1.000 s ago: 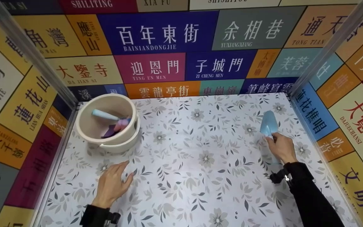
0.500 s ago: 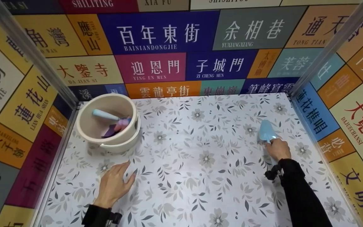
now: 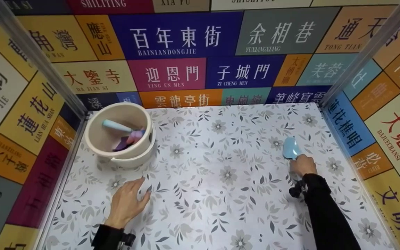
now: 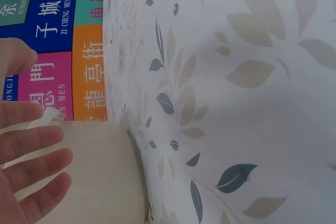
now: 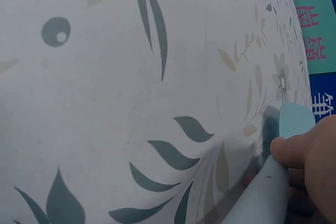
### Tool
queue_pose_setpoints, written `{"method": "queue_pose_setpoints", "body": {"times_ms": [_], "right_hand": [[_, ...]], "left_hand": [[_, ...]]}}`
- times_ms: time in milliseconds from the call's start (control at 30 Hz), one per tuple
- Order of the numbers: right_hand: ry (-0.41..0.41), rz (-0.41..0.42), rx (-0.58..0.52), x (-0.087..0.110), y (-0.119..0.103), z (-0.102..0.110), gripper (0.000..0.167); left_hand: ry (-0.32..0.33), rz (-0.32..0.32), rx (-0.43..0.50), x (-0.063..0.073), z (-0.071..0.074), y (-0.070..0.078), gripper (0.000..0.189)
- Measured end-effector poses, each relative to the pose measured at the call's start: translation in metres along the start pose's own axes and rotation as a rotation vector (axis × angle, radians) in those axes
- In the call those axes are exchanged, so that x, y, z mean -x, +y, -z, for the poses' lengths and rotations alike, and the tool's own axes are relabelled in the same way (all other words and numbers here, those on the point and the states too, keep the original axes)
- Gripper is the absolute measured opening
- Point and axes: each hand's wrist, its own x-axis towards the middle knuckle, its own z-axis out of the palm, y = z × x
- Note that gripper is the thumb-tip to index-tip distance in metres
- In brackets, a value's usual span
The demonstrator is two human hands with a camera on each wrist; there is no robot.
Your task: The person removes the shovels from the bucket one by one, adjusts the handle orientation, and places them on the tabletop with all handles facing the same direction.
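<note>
My right hand (image 3: 304,165) grips a light blue toy shovel (image 3: 291,147) by its handle, on the right side of the table. In the right wrist view, the thumb lies along the shovel's handle (image 5: 265,195), and the blade is partly hidden behind the hand. My left hand (image 3: 127,202) holds nothing, its fingers relaxed and spread, just in front of a cream bucket (image 3: 97,128). A pale blue handle (image 3: 116,125) and some purple and pink pieces (image 3: 134,136) lie inside the bucket. The left wrist view has the bucket's outer wall (image 4: 105,171) beyond the fingers.
A white floral-patterned tabletop (image 3: 227,149) stretches between the hands. Panels with coloured signs (image 3: 172,36) stand at the back and on both sides, with clear plastic edging (image 3: 363,52) at the corners. The bucket stands near the back left corner.
My right hand has drawn the shovel slightly back toward me and to the left, and the blade has turned leftward. The left hand and bucket have stayed in place.
</note>
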Motion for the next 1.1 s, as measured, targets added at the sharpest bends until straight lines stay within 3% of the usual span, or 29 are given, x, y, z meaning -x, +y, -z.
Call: {"method": "queue_pose_setpoints", "body": {"times_ms": [233,700,967,1100], "right_hand": [[0.001,0.010,0.010,0.000,-0.004,-0.001,0.030],[0.011,0.002,0.051,0.004,-0.006,-0.004,0.036],[-0.008,0.012,0.055,0.009,-0.010,0.004,0.034],[0.014,0.071,0.059,0.014,-0.013,0.010,0.040]], "left_hand": [[0.021,-0.007,0.000,0.001,-0.002,0.001,0.043],[0.002,-0.005,0.000,0.002,-0.002,0.001,0.044],[0.007,-0.022,-0.018,0.002,-0.001,-0.001,0.045],[0.002,-0.027,-0.018,0.000,0.000,-0.001,0.044]]}}
